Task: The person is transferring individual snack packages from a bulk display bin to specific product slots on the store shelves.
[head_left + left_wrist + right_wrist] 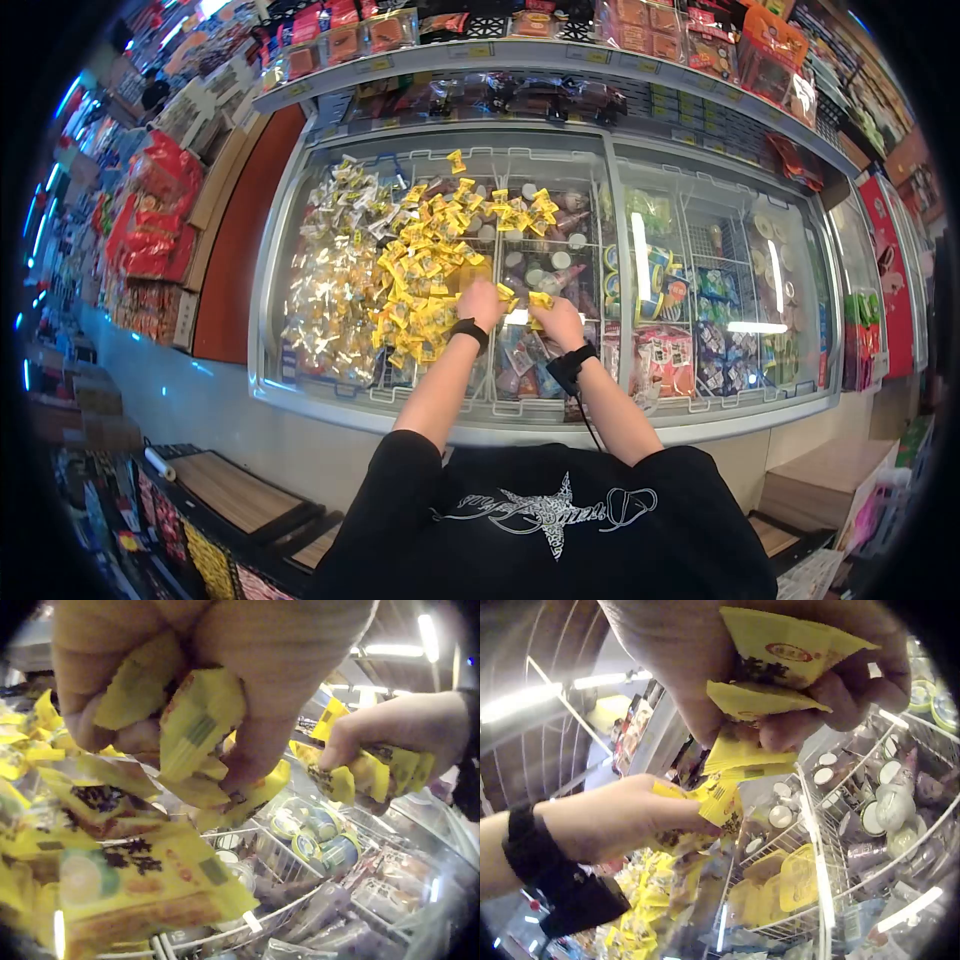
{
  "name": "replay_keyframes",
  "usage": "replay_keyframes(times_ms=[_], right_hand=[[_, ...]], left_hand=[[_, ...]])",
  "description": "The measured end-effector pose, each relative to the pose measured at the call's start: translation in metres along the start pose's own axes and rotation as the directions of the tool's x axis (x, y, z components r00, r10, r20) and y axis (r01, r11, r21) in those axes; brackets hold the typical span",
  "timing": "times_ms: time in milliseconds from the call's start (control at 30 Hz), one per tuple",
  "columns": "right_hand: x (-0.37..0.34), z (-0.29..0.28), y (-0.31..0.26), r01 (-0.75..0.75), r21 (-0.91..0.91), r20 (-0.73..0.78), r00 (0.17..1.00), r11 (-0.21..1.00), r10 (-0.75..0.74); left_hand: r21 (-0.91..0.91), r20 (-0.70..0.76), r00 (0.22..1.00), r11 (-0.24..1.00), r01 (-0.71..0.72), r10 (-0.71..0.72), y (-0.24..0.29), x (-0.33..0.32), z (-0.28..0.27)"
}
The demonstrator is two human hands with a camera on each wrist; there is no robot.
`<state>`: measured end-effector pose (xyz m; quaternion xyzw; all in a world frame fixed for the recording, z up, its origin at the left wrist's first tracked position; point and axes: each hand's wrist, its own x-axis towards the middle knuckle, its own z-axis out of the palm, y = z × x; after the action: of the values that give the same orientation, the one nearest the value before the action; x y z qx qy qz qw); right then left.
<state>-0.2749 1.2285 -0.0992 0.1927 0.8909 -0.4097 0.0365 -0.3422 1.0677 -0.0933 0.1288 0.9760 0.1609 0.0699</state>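
Note:
My left hand [481, 303] is at the right side of a pile of yellow snack packets [425, 265] spread over the glass top of a chest freezer. Its fingers curl round several small yellow wrapped packets [199, 724], and more of them lie close under it in the left wrist view. Just to the right, my right hand [562, 325] grips a few of the same packets [795, 649], stacked between thumb and fingers. Both hands are above the glass, close together. Clear and silver wrapped packets [340, 290] lie left of the yellow pile.
Under the glass are wire baskets with capped tubs and bags; yellow tubs [799, 877] show in one. The freezer's right section [715, 300] holds more packs. A shelf [530, 55] of bagged snacks overhangs the back. Red bags [155, 210] stand at the left.

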Motion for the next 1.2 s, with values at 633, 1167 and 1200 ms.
replay_keyframes(times_ms=[633,1167,1200], right_hand=[[-0.154,0.034,-0.165,0.848,0.266,0.128,0.441,0.459,-0.888],[-0.432,0.261,-0.318,0.762,0.636,0.442,-0.231,0.121,-0.867],[-0.451,0.268,-0.327,0.713,0.681,0.457,-0.234,0.168,-0.858]], left_hand=[[-0.903,-0.150,0.733,0.394,0.171,-0.663,-0.079,-0.243,-0.098],[-0.899,-0.209,0.320,0.310,0.309,-0.924,-0.244,-0.600,-0.172],[-0.906,-0.209,0.304,0.301,0.296,-0.929,-0.248,-0.618,-0.175]])
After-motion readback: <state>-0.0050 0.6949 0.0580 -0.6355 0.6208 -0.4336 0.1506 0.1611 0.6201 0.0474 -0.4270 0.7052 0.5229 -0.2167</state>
